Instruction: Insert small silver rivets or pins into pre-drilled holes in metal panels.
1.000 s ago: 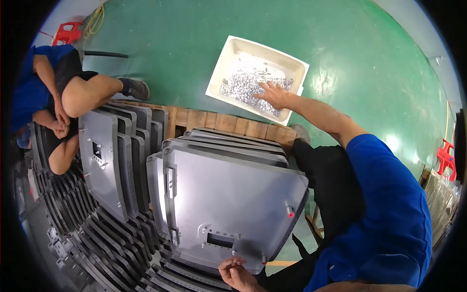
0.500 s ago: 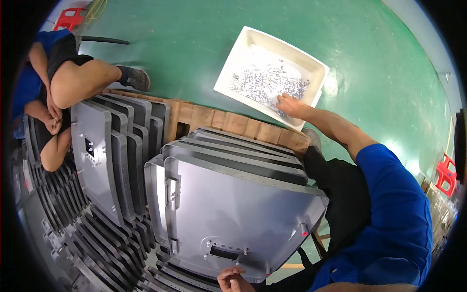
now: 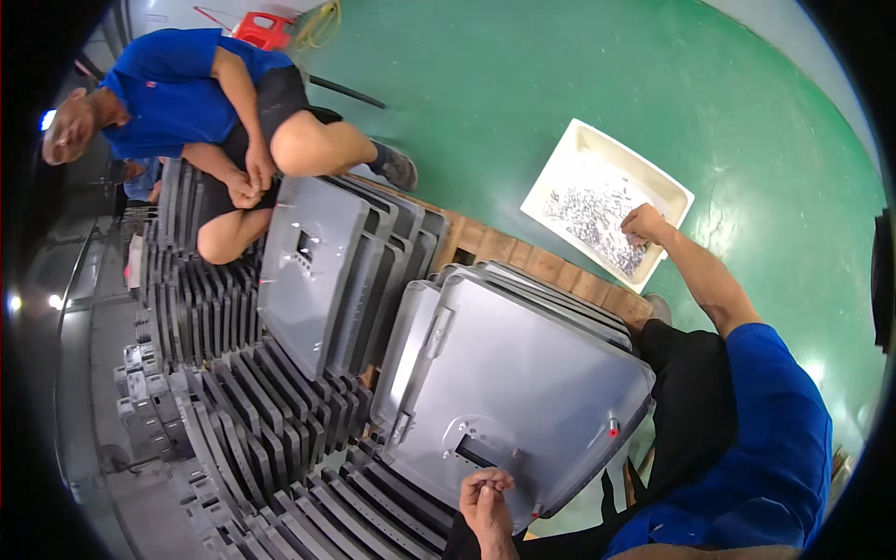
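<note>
My right hand (image 3: 646,226) is over a white plastic tub (image 3: 571,154), with its fingertips pinched together just above a heap of small shiny metal parts (image 3: 597,215). Whatever the fingers hold is too small to make out. My left hand (image 3: 487,499) is by the lower edge of a grey metal panel (image 3: 532,364), fingers curled against the thumb; what lies in them cannot be told. The panel leans upright and has a rectangular cutout (image 3: 476,452) with several studs around it. A red-tipped post (image 3: 612,426) sticks out near its right edge.
More grey panels (image 3: 313,266) stand in rows to the left, partly on a wooden pallet (image 3: 504,245). A co-worker in a blue shirt (image 3: 177,89) sits at the upper left, hands together. A red stool (image 3: 263,30) and a yellow hose (image 3: 319,26) lie beyond on the green floor.
The view has swung left, showing more of the co-worker and the panel rows. My right hand has come up a little from the metal parts. My left hand has turned upward, fingers still curled.
</note>
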The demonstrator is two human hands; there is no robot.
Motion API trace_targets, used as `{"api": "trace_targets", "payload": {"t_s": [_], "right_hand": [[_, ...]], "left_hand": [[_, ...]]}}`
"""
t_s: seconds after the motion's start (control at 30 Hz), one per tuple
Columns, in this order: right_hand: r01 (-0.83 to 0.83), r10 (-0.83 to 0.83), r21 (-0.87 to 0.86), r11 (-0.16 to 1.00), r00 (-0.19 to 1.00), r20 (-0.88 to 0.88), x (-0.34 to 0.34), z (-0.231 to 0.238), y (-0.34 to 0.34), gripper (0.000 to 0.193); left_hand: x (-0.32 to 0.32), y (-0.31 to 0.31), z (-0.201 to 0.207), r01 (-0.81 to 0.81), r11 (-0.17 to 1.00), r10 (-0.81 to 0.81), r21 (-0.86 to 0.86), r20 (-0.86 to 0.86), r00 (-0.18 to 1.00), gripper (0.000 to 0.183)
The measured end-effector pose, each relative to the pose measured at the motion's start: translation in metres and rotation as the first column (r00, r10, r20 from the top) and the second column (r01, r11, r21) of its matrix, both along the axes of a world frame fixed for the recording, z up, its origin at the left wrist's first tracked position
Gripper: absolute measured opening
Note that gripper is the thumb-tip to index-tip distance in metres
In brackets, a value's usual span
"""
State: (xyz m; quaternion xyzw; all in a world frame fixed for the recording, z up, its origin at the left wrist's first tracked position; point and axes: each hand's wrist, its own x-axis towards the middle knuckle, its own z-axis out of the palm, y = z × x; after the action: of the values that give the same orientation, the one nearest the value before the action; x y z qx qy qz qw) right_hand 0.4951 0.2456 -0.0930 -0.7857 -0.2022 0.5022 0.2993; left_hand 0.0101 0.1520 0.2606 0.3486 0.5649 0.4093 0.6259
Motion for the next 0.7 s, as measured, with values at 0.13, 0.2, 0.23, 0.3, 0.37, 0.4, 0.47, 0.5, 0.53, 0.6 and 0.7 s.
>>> {"api": "trace_targets", "payload": {"t_s": [0.13,0.2,0.23,0.3,0.37,0.4,0.47,0.5,0.53,0.6,0.7], "right_hand": [[-0.173,0.156,0.020,0.985,0.929,0.336,0.002,0.015,0.002,0.014],[-0.207,0.187,0.016,0.978,0.910,0.371,0.006,0.022,0.006,0.014],[-0.185,0.168,0.026,0.982,0.934,0.316,0.005,0.028,0.013,0.011],[-0.151,0.143,0.026,0.988,0.970,0.197,0.002,0.048,0.021,0.008],[0.041,-0.030,0.138,0.990,0.996,-0.083,-0.005,0.072,0.028,0.010],[0.147,-0.107,0.174,0.974,0.970,-0.220,-0.006,0.087,0.030,0.013],[0.222,-0.142,0.229,0.948,0.937,-0.320,0.002,0.102,0.034,0.015],[0.259,-0.149,0.260,0.930,0.915,-0.376,0.004,0.112,0.038,0.016],[0.234,-0.118,0.273,0.933,0.916,-0.384,0.000,0.130,0.043,0.016],[0.189,-0.062,0.287,0.939,0.915,-0.399,-0.017,0.175,0.042,0.017],[0.081,0.087,0.365,0.927,0.902,-0.422,-0.036,0.248,0.032,0.019]], "left_hand": [[0.005,0.000,0.009,0.054,0.998,-0.055,0.014,0.054,0.997,0.022],[0.006,0.000,0.011,0.045,0.999,-0.045,0.005,0.078,0.996,0.021],[0.006,-0.001,0.012,0.030,1.000,-0.030,-0.005,0.092,0.995,0.020],[0.006,-0.004,0.012,0.018,0.999,-0.013,-0.032,0.140,0.990,0.020],[0.010,-0.005,0.008,0.021,0.998,-0.009,-0.062,0.187,0.982,0.021],[0.012,-0.004,0.006,0.028,0.997,-0.012,-0.072,0.221,0.975,0.021],[0.024,0.005,0.003,0.083,0.992,-0.051,-0.100,0.287,0.957,0.027],[0.036,0.011,-0.003,0.081,0.991,-0.037,-0.109,0.352,0.935,0.028],[0.046,0.016,-0.009,0.073,0.989,-0.014,-0.128,0.411,0.911,0.031],[0.075,0.029,-0.020,0.069,0.980,0.044,-0.186,0.541,0.840,0.038],[0.144,0.044,-0.014,0.021,0.941,0.203,-0.337,0.612,0.764,0.049]]}}
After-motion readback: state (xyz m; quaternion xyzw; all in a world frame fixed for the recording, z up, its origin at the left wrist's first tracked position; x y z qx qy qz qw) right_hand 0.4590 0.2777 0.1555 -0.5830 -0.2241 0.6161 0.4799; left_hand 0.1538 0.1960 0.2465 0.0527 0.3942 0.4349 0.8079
